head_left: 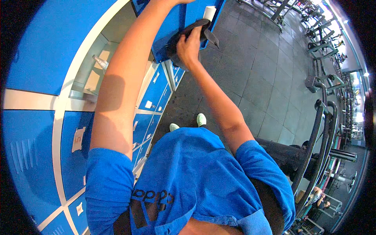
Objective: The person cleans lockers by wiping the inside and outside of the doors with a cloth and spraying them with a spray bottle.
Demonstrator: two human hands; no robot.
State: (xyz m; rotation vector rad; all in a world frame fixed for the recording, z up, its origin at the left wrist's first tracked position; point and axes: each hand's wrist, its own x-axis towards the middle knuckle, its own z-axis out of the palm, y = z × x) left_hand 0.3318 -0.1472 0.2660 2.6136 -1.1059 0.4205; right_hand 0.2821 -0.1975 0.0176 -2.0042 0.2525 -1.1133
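My right hand [189, 48] grips a dark grey cloth [211, 36] and presses it against an open blue metal locker door [192, 14]. One end of the cloth hangs free at the door's outer side. My left hand [184, 1] is cut off by the top edge, so only a small part near the wrist shows, close to the same door. Behind my left forearm lies the open locker compartment [113, 28], with a clear bottle [100, 62] inside. A white label [209, 13] is on the door above the cloth.
Closed blue lockers [77, 152] with pale frames and paper labels line the left side. Dark rubber tiles [249, 67] cover the floor. Gym machines stand along the right, with a curved metal frame [320, 132] close by. A person [318, 198] is farther off.
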